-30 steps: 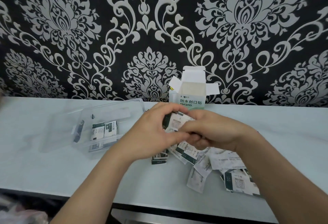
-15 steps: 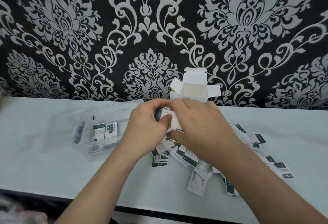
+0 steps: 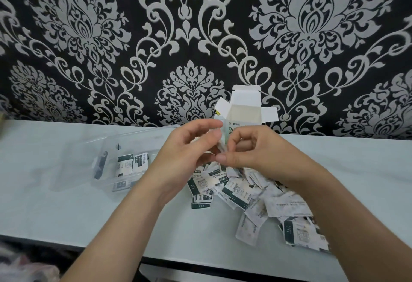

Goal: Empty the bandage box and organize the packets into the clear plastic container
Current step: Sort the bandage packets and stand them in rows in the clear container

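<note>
Pinching flat paper packets, both hands; clear plastic container.

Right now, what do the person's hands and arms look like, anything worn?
Two bare hands, the left hand and the right hand, on bare forearms reaching in from the bottom of the head view. No sleeves, gloves, watch, rings or bracelets show. Fingernails look short and unpainted. No markings are visible on what shows of either arm.
</note>
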Motion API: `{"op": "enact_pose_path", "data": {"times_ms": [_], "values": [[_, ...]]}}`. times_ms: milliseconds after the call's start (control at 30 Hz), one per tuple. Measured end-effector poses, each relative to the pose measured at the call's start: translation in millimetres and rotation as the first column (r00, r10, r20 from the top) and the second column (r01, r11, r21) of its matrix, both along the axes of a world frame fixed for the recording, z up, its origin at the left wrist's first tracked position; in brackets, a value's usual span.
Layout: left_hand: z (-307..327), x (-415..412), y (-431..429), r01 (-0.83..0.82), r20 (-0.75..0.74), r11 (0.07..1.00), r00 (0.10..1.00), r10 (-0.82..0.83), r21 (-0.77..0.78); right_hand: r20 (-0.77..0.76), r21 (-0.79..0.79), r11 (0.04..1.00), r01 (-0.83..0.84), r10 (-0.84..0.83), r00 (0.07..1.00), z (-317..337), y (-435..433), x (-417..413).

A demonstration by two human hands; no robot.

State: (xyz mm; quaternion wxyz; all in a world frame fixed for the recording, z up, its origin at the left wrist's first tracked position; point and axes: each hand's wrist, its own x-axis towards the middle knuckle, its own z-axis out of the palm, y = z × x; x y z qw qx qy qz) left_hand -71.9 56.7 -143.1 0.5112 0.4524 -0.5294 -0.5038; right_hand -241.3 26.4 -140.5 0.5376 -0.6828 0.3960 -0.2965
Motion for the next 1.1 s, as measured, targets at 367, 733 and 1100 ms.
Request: {"op": "enact_pose_path", "data": {"times_ms": [367, 733, 1100], "values": [[-13.3, -8.8, 6.0, 0.225, 0.663, 0.907, 0.745, 0.076, -0.356, 0.354, 0.368, 0.910, -0.191, 0.053, 0.934, -7.8, -7.2, -3.0], [-7.0, 9.3, 13.1, 0.270, 0.789, 0.837, 0.552, 0.270, -0.475, 0.527, 0.439, 0.825, -0.356, 0.084, 0.846, -23.0, -6.9, 6.6], [-1.1, 91.9, 12.0, 0.046, 0.583, 0.866, 0.757, 0.295, -0.498, 0.317, 0.388, 0.881, -0.272, 0.149, 0.937, 27.5, -20.5, 97.4]]}}
